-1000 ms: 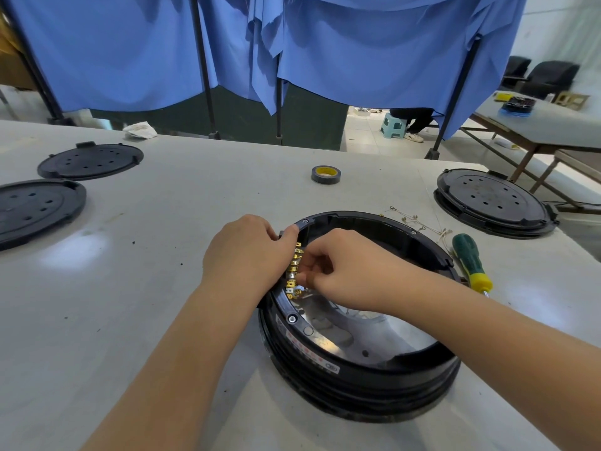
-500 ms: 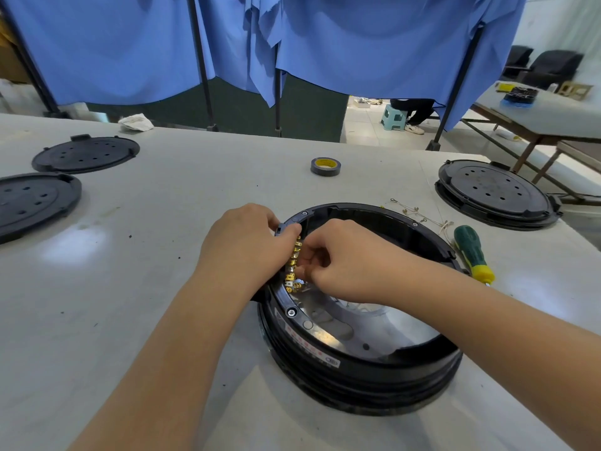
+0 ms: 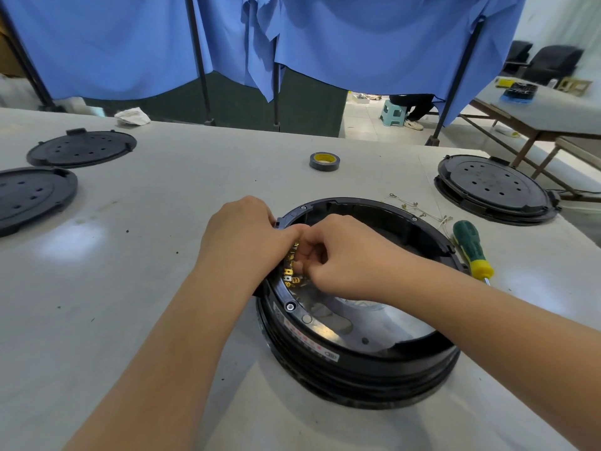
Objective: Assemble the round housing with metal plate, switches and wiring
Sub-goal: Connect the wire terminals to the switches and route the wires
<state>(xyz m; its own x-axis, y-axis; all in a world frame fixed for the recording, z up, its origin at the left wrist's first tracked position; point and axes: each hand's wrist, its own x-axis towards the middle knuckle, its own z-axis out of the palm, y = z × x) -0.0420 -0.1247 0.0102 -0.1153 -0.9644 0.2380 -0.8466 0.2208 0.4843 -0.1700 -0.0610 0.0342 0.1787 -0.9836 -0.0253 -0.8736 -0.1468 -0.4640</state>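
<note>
Fingers (image 3: 304, 255) of both my hands curl together at the left inner rim of the round black housing (image 3: 357, 362), pinched close on a strip of small brass terminals (image 3: 290, 271); which terminal each holds I cannot tell. My left hand (image 3: 244, 242) lies over the rim from outside, my right hand (image 3: 351, 255) reaches in from above, and the two touch at the thumbs.

Behind, a blue curtain (image 3: 130, 43) hangs across the far edge of the pale desk (image 3: 113, 304). The housing sits on the desk directly before me, a shiny metal plate (image 3: 367, 323) in its floor. A black lid (image 3: 494, 187) rests at far right, and two more lids lie at far left, one at the edge (image 3: 29, 196) and one behind it (image 3: 81, 148). A screwdriver with a green and yellow handle (image 3: 471, 249) lies just beside the housing's right rim. Thin wires (image 3: 419, 209) lie beyond it. A roll of tape (image 3: 324, 161) stands alone past the housing, and a crumpled white rag (image 3: 131, 116) sits at the desk's far edge.
</note>
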